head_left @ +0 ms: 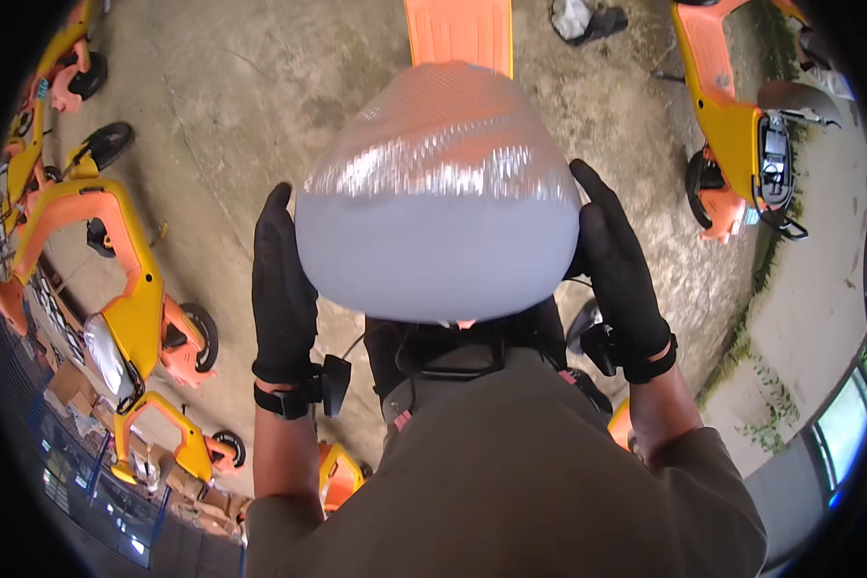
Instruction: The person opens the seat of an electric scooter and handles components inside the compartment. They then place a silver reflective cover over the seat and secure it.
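Note:
A rounded grey seat, partly covered in shiny, crinkled silver material, fills the middle of the view directly in front of me. My left hand in a black glove holds its left side, fingers along the edge. On the opposite side my right hand, also gloved in black, grips it with fingertips near the upper edge. The undersides of both hands' grips are hidden. An orange footboard with yellow edging shows beyond the seat. Dark parts with thin cables are below it, against my body.
Several orange-and-yellow scooters stand along my left. Another scooter is at the upper right, beside a pale ledge with greenery. A dark and white bundle lies on the concrete floor. Cardboard boxes are at the lower left.

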A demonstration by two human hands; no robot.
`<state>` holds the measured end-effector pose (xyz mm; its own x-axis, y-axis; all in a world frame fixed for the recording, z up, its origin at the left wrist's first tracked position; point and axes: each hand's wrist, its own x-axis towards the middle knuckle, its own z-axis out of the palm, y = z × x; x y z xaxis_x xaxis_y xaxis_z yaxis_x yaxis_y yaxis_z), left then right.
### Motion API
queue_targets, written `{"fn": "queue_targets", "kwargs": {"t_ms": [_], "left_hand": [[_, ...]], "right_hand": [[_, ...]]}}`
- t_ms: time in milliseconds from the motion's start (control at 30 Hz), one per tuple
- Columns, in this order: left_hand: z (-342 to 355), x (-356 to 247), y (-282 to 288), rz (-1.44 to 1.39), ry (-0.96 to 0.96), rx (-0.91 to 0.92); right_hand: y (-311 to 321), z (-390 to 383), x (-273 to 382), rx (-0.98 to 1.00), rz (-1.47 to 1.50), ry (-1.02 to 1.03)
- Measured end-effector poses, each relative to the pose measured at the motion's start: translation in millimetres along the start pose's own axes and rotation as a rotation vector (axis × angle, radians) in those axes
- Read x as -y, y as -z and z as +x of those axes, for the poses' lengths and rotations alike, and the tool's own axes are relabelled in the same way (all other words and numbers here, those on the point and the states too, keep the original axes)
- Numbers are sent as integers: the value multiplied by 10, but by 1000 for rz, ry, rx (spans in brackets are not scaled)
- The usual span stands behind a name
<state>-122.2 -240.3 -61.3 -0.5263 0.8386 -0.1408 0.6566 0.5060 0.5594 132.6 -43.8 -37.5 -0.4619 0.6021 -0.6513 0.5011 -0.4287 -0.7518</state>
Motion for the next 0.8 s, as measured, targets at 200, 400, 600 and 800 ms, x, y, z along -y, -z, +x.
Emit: {"fn": "queue_targets", "kwargs": {"t_ms": [200, 400, 600, 800], "left_hand": [[865, -244, 94, -1043, 467, -49], [1167, -64, 31, -1170, 280, -1], [738, -346, -72, -623, 282, -344], [687, -636, -103, -1173, 309, -1]], "right_hand": [[27, 424, 494, -54, -85, 290], [-40, 681, 584, -228, -160, 503], [-465, 367, 509, 225, 772, 54], [-780, 768, 671, 250, 963, 218]]}}
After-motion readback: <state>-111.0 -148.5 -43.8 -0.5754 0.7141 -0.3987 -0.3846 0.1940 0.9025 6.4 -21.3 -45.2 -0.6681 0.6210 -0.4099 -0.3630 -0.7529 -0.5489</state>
